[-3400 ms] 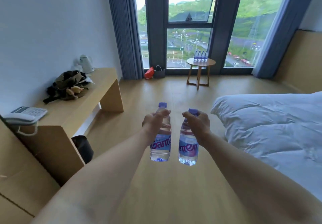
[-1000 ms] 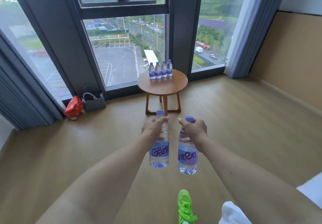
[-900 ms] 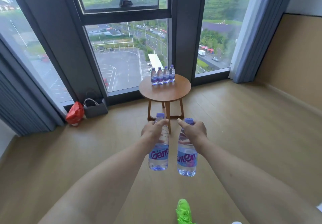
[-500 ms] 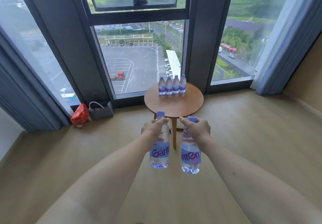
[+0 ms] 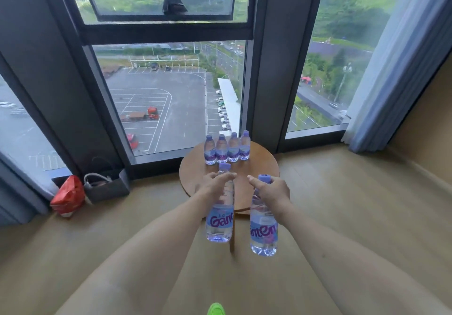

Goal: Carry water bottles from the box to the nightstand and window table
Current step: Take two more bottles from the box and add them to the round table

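- Green shoe tip (image 5: 216, 309) is poking into view at the bottom edge, on the wooden floor (image 5: 367, 216).
- Both bare forearms are reaching forward from the lower corners, and each hand is carrying one water bottle by its upper part.
- The left hand (image 5: 212, 184) is wrapping its fingers around the neck of the left bottle (image 5: 219, 221), just under the purple cap; the bottle is hanging upright, clear of the floor, with its purple label facing the camera.
- The right hand (image 5: 272, 192) is curling around the neck and shoulder of the right bottle (image 5: 263, 231), which is also hanging upright and sitting slightly lower in view than the other one.
- The two held bottles are hanging side by side, near each other but apart, in front of the near edge of the round wooden table (image 5: 193, 175).
- Four bottles (image 5: 227, 148) are standing upright in a tight row at the far side of the tabletop, next to the glass.
- A red bag (image 5: 68, 196) and a dark grey bag (image 5: 107, 186) are sitting on the floor to the left, against the window base.
- A tall window (image 5: 159, 99) is showing a car park, roads and green hills, with a pale curtain (image 5: 396, 70) hanging at the right.
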{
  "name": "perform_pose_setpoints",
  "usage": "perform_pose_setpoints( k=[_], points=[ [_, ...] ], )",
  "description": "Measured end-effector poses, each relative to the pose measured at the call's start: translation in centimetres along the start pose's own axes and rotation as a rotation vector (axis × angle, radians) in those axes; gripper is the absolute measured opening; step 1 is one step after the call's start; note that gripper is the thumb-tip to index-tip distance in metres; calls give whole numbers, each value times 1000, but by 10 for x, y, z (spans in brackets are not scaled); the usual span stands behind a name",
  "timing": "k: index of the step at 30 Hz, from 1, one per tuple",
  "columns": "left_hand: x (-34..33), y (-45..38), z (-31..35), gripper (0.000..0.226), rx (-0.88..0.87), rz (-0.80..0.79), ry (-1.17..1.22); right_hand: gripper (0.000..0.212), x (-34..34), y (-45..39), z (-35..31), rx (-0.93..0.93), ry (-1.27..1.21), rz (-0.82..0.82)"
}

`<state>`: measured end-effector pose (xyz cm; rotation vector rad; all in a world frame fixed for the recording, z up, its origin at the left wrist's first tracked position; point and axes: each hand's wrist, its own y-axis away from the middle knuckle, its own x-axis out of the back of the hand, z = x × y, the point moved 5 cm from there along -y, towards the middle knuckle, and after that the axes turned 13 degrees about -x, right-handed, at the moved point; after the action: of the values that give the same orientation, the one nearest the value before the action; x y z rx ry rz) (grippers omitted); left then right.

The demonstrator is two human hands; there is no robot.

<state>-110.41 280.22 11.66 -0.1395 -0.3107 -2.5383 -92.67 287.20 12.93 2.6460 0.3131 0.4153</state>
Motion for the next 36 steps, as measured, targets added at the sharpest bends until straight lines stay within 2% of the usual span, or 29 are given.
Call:
perform_pose_setpoints(
  k=[5, 7, 11, 14, 18, 20, 24, 27, 29, 32, 36],
  points=[
    [-4, -96, 25, 53, 10, -34, 22, 28, -18, -81, -54, 10, -3, 15],
    [-2, -125, 30, 59, 31, -13, 25, 34, -28, -110, -68, 10, 4, 5],
    [0, -175, 23, 52, 69, 13, 21, 36, -49, -158, -84, 44, 18, -45],
    [2, -214, 9, 68, 93, 38, -61, 47, -65, -208, -87, 73, 101, -95],
    [0, -270, -11, 74, 137, 100, -124, 54, -91, -288, -89, 96, 220, -199],
    [-2, -296, -19, 67, 180, 115, -151, 57, -102, -324, -87, 105, 339, -243],
    [-8, -338, -24, 39, 250, 162, -199, 60, -119, -375, -85, 50, 531, -341],
    [-14, -359, -37, 41, 296, 194, -298, 51, -130, -405, -84, -10, 536, -380],
    [-15, -367, -50, 30, 352, 177, -380, 44, -137, -419, -81, -65, 533, -408],
    [-10, -377, -68, 34, 399, 172, -417, 48, -148, -436, -75, -83, 588, -445],
    [-8, -398, -84, 39, 404, 114, -434, 56, -160, -456, -68, -94, 717, -398]
  ],
)
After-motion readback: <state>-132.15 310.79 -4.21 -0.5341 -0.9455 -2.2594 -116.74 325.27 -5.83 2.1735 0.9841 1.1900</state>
